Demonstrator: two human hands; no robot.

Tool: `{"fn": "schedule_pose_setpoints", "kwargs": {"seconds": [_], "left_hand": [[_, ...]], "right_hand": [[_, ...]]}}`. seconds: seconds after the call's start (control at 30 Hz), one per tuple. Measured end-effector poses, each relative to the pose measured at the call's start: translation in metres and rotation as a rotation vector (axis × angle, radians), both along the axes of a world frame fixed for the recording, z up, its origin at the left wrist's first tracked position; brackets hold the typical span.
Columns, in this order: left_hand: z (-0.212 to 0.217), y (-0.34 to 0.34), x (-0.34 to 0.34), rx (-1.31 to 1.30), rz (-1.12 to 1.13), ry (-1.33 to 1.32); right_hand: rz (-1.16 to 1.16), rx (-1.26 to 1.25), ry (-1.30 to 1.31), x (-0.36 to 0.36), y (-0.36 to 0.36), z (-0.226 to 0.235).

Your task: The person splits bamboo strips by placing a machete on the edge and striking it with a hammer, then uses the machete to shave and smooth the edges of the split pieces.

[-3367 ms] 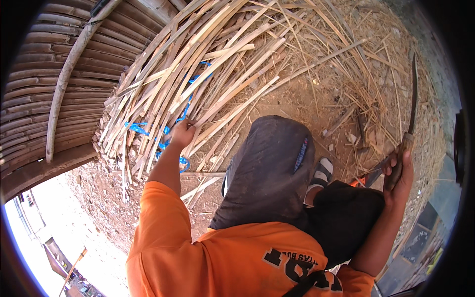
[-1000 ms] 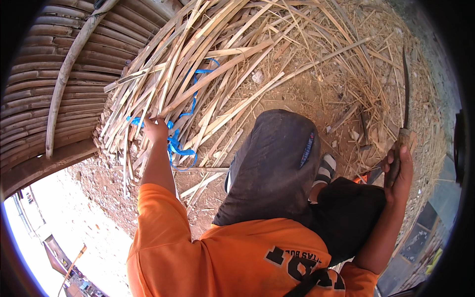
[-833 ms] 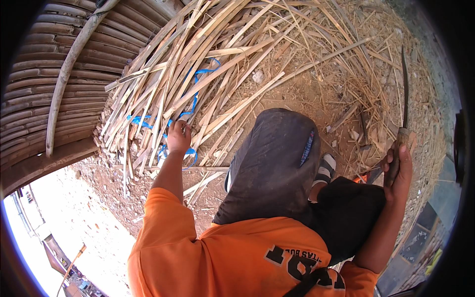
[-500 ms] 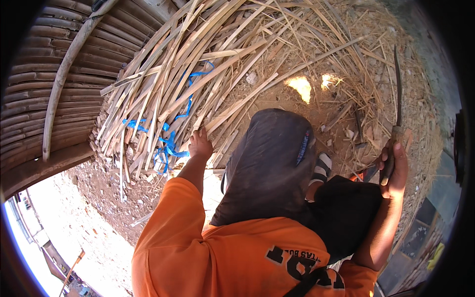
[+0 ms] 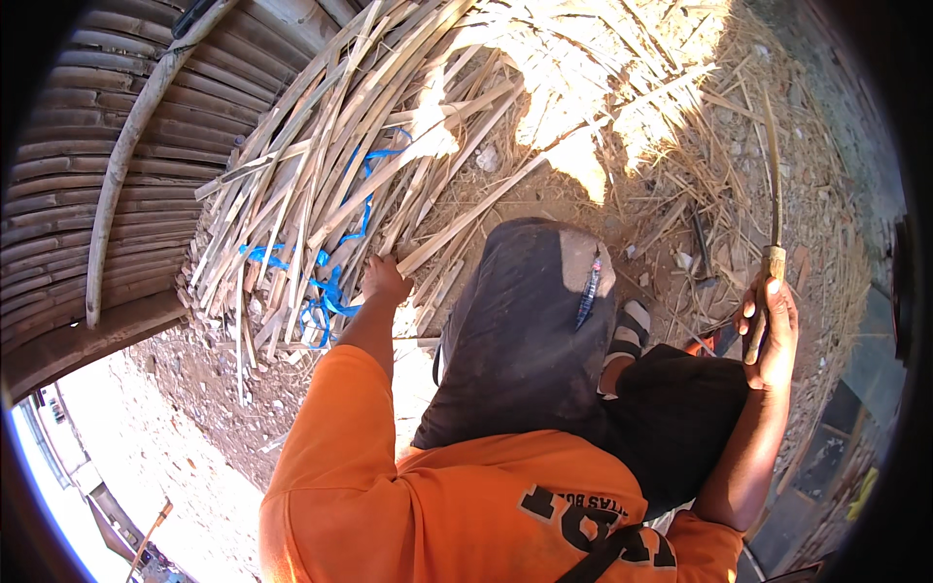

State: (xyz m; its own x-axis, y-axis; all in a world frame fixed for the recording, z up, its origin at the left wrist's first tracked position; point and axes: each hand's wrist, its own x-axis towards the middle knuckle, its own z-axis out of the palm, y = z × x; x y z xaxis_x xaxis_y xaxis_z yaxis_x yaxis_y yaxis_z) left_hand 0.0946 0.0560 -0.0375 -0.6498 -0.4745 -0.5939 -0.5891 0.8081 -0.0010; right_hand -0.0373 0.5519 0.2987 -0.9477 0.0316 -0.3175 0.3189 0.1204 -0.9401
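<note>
My left hand [image 5: 387, 280] is at the near end of a heap of split bamboo strips [image 5: 321, 185], its fingers bent and closed around a strip end; the fingertips are partly hidden. A pale bamboo strip [image 5: 476, 216] runs from beside this hand toward the far right. Blue plastic ribbon [image 5: 333, 296] lies tangled among the strips just left of the hand. At the right, my right hand [image 5: 775, 335] grips the wooden handle of a long, narrow-bladed knife [image 5: 775, 180]. Its blade points away from me, apart from the strips.
My dark-trousered knee [image 5: 530, 311] rises between my hands, with a striped sandalled foot [image 5: 630, 330] beside it. A slatted bamboo wall [image 5: 58, 214] with a wooden pole [image 5: 121, 160] stands at the left. Shavings and stones litter the ground.
My left hand has shifted slightly left and its fingers have drawn in. The knife's blade has tilted a little left and catches more light. Bright sunlight covers more of the far strips and my knee.
</note>
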Motion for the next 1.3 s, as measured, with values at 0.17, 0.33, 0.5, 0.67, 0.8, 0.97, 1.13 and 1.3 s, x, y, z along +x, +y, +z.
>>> {"fn": "schedule_pose_setpoints", "kwargs": {"seconds": [0.17, 0.33, 0.5, 0.67, 0.8, 0.97, 1.13, 1.3], "left_hand": [[0.018, 0.006, -0.009, -0.001, -0.057, -0.144], [0.031, 0.02, 0.005, -0.02, -0.177, -0.157], [0.044, 0.017, 0.015, 0.06, -0.11, -0.021], [0.029, -0.001, 0.037, -0.004, -0.123, 0.253], [0.036, -0.017, 0.041, -0.103, -0.195, 0.423], [0.101, -0.052, 0.003, -0.254, -0.156, 0.728], [0.215, -0.068, -0.057, 0.094, -0.283, 0.911], [0.271, -0.044, -0.107, 0.658, -0.127, 0.983]], "right_hand": [[-0.004, 0.01, -0.009, 0.002, -0.005, 0.006], [-0.02, 0.001, 0.006, 0.002, -0.005, 0.005], [-0.015, 0.0, -0.003, 0.003, -0.003, 0.007], [-0.036, 0.004, -0.011, 0.006, -0.002, 0.008], [-0.052, -0.01, -0.014, 0.008, 0.0, 0.01], [-0.057, -0.033, -0.011, 0.011, 0.003, 0.014], [-0.037, -0.05, 0.03, 0.012, 0.004, 0.014], [-0.007, -0.116, 0.056, 0.017, 0.003, 0.023]]}}
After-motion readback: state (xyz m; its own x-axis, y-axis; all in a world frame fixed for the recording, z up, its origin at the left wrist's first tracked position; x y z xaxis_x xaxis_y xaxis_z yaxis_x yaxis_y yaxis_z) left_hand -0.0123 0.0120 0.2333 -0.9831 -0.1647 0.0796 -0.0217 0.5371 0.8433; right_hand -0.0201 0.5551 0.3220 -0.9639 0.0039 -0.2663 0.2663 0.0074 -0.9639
